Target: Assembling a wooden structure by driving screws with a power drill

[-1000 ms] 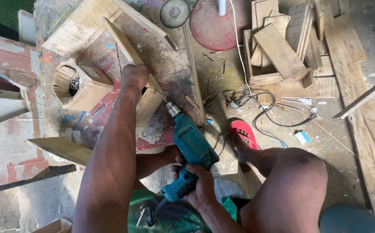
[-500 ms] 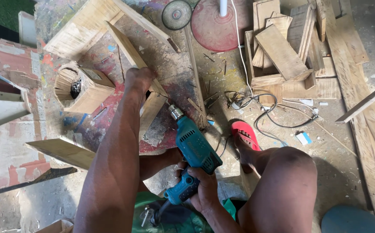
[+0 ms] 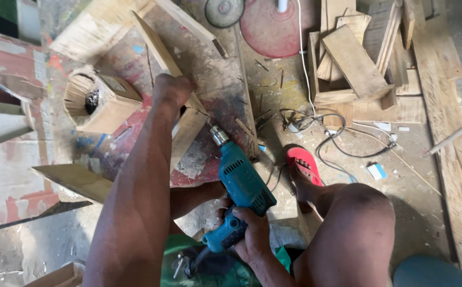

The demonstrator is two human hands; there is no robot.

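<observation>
Left hand (image 3: 171, 91) is clamping the wooden strip (image 3: 186, 125) on the worktop (image 3: 135, 69); right hand (image 3: 249, 234) is gripping the teal drill (image 3: 240, 183), bit meeting wood, hole seemingly unfinished.

Woodworking workshop: planks (image 3: 354, 61), teal drill (image 3: 241, 183).

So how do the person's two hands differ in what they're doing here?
The left hand is stretched forward and presses down on a slanted wooden plank on the paint-stained work surface; the right hand is drawn back near the body. The left hand lies closed over the wood, while the right hand wraps the handle of a teal electric drill, whose chuck points at the plank. Both hands are bare.
</observation>
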